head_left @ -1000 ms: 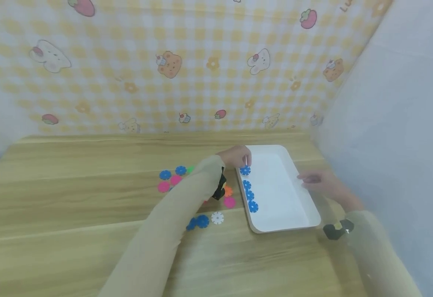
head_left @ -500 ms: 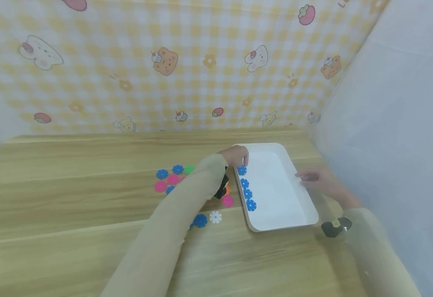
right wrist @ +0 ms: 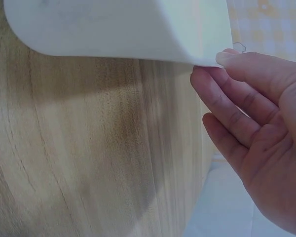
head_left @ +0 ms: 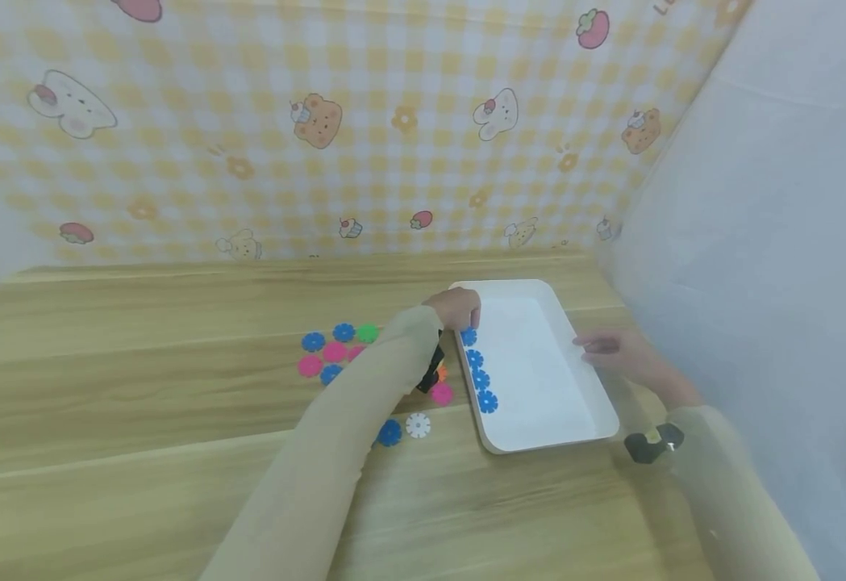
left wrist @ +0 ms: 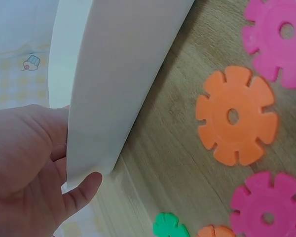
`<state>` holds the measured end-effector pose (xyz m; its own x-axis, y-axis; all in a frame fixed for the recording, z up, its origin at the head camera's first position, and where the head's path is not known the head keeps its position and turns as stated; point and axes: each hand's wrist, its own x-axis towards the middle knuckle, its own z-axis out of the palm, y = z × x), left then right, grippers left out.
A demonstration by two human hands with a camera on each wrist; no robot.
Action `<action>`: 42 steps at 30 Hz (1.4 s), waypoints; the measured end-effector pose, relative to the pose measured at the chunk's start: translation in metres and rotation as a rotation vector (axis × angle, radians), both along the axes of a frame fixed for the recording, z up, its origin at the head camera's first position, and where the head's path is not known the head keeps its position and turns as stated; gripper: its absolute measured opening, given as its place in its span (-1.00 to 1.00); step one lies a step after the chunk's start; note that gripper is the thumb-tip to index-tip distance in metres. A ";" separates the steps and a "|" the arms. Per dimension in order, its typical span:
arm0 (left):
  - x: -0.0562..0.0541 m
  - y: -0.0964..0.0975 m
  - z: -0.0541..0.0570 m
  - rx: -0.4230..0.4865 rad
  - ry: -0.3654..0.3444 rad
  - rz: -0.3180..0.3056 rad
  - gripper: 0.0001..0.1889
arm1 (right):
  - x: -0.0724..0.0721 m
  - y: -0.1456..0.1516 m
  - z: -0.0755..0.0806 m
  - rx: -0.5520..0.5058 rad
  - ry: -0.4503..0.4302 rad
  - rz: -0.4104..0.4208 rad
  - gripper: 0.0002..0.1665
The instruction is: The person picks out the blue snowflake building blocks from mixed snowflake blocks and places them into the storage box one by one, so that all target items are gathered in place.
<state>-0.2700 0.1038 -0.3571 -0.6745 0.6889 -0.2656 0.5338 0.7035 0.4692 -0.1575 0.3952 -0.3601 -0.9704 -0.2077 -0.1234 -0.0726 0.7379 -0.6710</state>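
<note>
The fingers of my left hand (head_left: 455, 308) reach over the left rim of a white tray (head_left: 539, 379), near its far corner. They pinch the upper edge of a blue notched plastic disc (head_left: 469, 336) at the inner wall. Three more blue discs (head_left: 481, 379) line that wall towards me. In the left wrist view most fingertips are hidden behind the tray wall (left wrist: 113, 74), and one finger stays outside it. My right hand (head_left: 622, 355) pinches the right rim, with its thumb (right wrist: 237, 64) above and fingers below, as the right wrist view shows.
Left of the tray lie several loose notched discs, including pink (head_left: 310, 365), green (head_left: 368, 332), orange (left wrist: 237, 116), blue (head_left: 389, 432) and white (head_left: 418, 425) ones. My left sleeve (head_left: 335, 436) covers part of them. A checked cloth (head_left: 248, 145) hangs behind; a white sheet (head_left: 771, 242) is at right.
The blue disc at my left fingers has come slightly nearer the row of discs along the tray wall. My right hand keeps its grip on the rim. The head view has shifted slightly.
</note>
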 end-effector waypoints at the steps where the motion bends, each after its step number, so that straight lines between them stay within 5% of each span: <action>1: 0.000 0.000 0.000 -0.002 0.000 -0.001 -0.64 | 0.000 0.000 0.000 -0.001 0.001 0.001 -0.59; 16: 0.002 0.000 0.000 -0.007 0.015 -0.015 -0.70 | 0.000 -0.002 0.001 0.010 0.026 0.017 -0.61; 24: -0.007 -0.012 -0.004 0.280 -0.020 -0.014 -0.84 | -0.001 0.000 -0.003 -0.002 0.043 0.023 -0.62; 31: -0.010 -0.041 0.003 0.447 -0.048 0.016 -0.79 | -0.002 0.001 -0.005 0.012 0.039 0.019 -0.62; 42: -0.014 -0.112 0.003 0.447 -0.006 0.143 -0.78 | -0.001 0.002 -0.004 0.038 0.028 0.004 -0.60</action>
<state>-0.2844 -0.0082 -0.3542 -0.7704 0.6368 0.0318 0.4426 0.4981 0.7457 -0.1584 0.3973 -0.3644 -0.9728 -0.2070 -0.1043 -0.0935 0.7622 -0.6405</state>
